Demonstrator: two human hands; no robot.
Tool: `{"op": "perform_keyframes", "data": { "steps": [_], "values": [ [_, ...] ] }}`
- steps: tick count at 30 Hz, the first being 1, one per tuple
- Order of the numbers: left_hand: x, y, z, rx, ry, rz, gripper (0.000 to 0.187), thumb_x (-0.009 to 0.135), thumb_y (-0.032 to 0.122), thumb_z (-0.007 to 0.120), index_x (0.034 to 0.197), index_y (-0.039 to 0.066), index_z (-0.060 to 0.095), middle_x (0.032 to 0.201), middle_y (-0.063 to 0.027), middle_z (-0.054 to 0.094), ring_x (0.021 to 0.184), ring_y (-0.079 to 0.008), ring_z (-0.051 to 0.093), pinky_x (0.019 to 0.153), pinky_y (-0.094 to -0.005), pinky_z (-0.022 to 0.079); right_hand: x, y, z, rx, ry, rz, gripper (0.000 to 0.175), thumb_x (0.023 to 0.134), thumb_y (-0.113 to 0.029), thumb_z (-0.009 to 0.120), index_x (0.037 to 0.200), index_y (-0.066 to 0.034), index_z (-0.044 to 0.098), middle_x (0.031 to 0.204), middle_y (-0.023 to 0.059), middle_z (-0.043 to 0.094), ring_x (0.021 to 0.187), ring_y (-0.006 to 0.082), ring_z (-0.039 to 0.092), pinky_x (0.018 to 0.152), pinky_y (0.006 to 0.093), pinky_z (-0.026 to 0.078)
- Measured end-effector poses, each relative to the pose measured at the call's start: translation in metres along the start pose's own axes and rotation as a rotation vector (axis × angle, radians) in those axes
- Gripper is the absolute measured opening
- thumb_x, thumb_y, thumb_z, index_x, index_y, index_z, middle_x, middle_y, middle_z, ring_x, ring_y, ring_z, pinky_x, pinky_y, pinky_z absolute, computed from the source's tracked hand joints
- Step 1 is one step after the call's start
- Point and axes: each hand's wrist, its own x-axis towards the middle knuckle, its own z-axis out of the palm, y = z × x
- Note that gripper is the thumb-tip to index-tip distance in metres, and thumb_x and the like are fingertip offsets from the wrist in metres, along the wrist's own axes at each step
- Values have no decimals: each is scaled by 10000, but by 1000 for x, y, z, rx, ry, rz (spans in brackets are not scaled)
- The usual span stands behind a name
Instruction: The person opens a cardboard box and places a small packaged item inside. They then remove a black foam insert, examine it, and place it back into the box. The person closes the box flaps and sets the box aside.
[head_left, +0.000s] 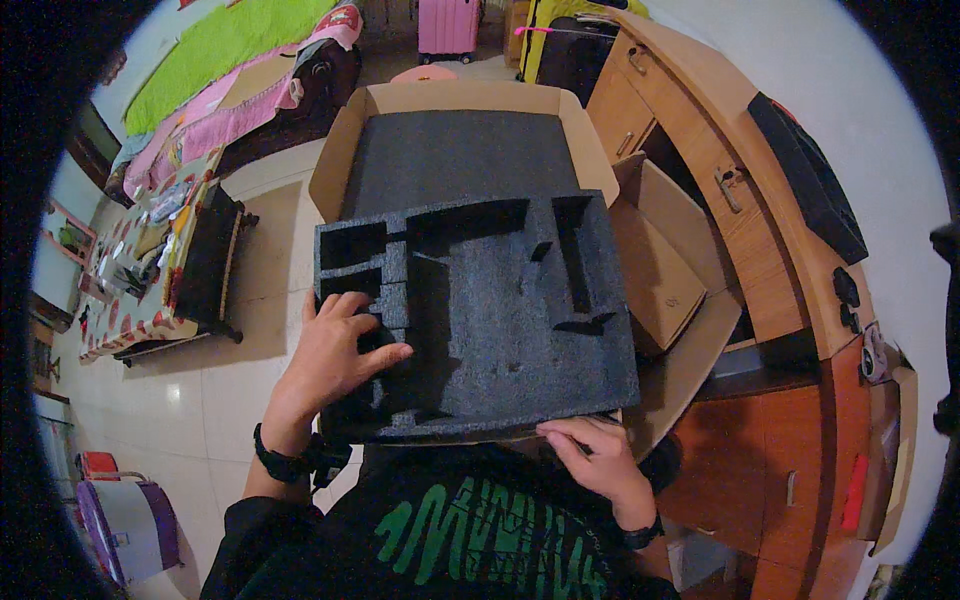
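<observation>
A black foam insert (487, 300) with cut-out compartments lies over the near half of an open cardboard box (461, 97). Dark foam (465, 150) also lines the box's raised lid at the far side. My left hand (345, 345) rests at the insert's left side, its fingers reaching into a left-hand compartment and its thumb across a foam divider. At the near right edge, my right hand (589, 450) pinches the rim of the insert or the box under it; which one is hard to tell. The compartments that show hold nothing visible.
To the right, another open cardboard box (675, 375) stands against a wooden cabinet (750, 307). A table with a patterned cloth (157, 307) stands at left. Beyond are a bed or sofa with a green cover (232, 67) and a pink suitcase (448, 28). A purple-and-white case (131, 529) sits at lower left.
</observation>
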Motion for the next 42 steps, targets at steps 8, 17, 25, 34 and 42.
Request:
{"op": "perform_keyframes", "data": {
  "steps": [8, 17, 25, 34, 42],
  "values": [
    [1, -3, 1, -41, 47, 17, 477, 738, 455, 729, 852, -7, 714, 1112, -157, 592, 1111, -307, 511, 1073, -444, 234, -11, -3, -28, 96, 457, 113, 163, 838, 37, 566, 977, 5, 645, 796, 95, 690, 734, 182, 670, 665, 299, 532],
    [-9, -24, -2, -435, 46, -90, 206, 800, 204, 716, 830, 5, 672, 1110, -140, 602, 1127, -289, 509, 1009, -399, 339, 4, 26, -17, 182, 422, 300, 551, 842, -79, 627, 1347, 5, 424, 1314, 152, 502, 1227, 258, 466, 1056, 379, 338],
    [-4, -61, 31, -387, 614, -35, 392, 807, 100, 672, 1176, 54, 547, 1317, -138, 490, 1251, -292, 446, 1060, -386, 312, 3, 35, -8, -23, 305, 233, 567, 777, -38, 664, 1308, 1, 469, 1348, 162, 463, 1240, 287, 456, 1060, 368, 340],
    [-11, -79, 44, -1130, 256, -457, 582, 934, 261, 556, 1428, 38, 345, 1383, -93, 455, 1220, -197, 465, 1027, -282, 341, 3, 33, 4, -55, 309, 294, 528, 759, -35, 686, 1252, 0, 499, 1343, 179, 453, 1226, 306, 466, 1026, 378, 383],
    [-6, -77, 41, -1514, 179, -496, 553, 960, 376, 487, 1398, 53, 385, 1352, -77, 481, 1219, -188, 455, 1005, -321, 373, 6, 43, 0, -81, 428, 286, 224, 768, -49, 692, 944, -7, 561, 1221, 183, 562, 1119, 317, 554, 962, 384, 430]
  ]
}}
